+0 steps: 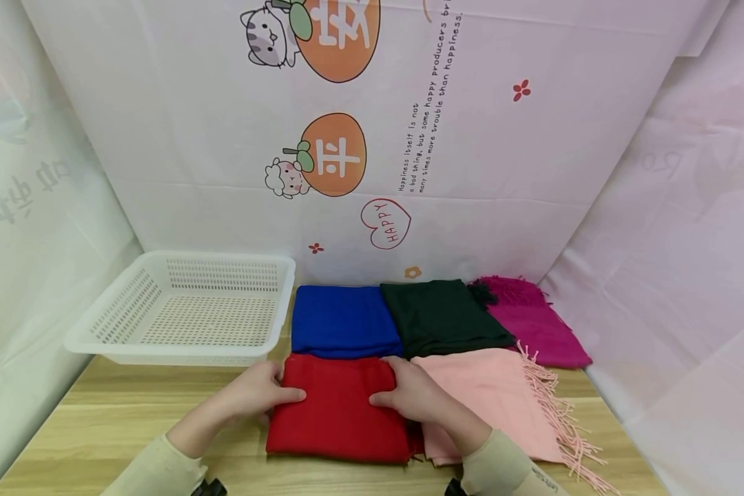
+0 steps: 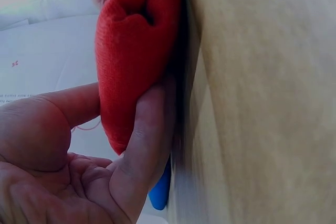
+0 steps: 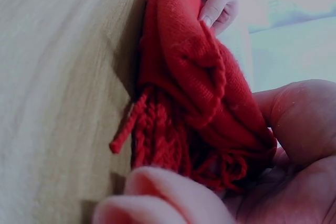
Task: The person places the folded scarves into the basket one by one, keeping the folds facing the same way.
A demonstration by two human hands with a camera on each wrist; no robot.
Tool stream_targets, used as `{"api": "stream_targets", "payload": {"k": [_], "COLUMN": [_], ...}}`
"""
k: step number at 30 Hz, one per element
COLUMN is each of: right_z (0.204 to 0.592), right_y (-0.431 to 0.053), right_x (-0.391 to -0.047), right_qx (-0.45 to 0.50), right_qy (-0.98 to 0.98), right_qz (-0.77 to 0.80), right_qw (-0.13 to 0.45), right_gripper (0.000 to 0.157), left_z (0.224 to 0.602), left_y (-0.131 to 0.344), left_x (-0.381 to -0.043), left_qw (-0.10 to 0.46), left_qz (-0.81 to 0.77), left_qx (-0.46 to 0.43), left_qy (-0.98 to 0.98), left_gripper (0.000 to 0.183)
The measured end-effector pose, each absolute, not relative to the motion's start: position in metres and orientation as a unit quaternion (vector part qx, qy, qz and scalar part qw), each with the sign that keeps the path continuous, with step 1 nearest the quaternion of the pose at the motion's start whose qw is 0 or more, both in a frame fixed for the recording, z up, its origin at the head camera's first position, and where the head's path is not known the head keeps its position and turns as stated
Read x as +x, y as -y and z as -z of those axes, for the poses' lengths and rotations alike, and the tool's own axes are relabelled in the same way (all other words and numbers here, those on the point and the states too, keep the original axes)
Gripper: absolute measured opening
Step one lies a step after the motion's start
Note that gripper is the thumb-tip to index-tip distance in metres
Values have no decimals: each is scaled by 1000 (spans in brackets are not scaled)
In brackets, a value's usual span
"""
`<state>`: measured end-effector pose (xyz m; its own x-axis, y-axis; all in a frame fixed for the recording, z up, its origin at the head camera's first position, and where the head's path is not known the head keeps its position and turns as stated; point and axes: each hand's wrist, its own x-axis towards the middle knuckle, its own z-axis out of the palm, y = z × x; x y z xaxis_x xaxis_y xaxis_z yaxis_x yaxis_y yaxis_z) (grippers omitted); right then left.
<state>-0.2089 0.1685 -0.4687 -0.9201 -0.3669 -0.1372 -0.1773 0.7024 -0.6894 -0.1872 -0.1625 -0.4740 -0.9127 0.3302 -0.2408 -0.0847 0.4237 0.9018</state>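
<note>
A folded red scarf [image 1: 341, 417] lies near the front of the table, held at both sides. My left hand [image 1: 257, 391] grips its left edge, thumb on top; the left wrist view shows fingers [image 2: 144, 135] tucked under the red cloth [image 2: 128, 56]. On the opposite edge, my right hand [image 1: 417, 393] holds the scarf with its thumb over the top. Red braided tassels [image 3: 157, 135] hang out from between the layers on that side, close to the right fingertips [image 3: 163, 195].
Behind the red scarf lie a folded blue cloth [image 1: 346, 320], a dark green one [image 1: 446, 317] and a fringed magenta one [image 1: 542, 331]. A pink fringed scarf [image 1: 490, 399] is at the right. At the back left stands a white plastic basket [image 1: 180, 355] on the wooden table [image 1: 142, 399].
</note>
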Motion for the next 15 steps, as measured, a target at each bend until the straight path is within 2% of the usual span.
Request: {"api": "stream_targets", "payload": {"k": [15], "right_z": [470], "right_y": [-171], "right_x": [-211], "right_qx": [-163], "right_qy": [-901], "right_qz": [378], "right_qw": [135], "right_gripper": [71], "left_z": [474], "left_y": [162], "left_x": [-187], "left_qw": [182], "left_qz": [-529], "left_qx": [82], "left_qy": [-825], "left_gripper": [30]}}
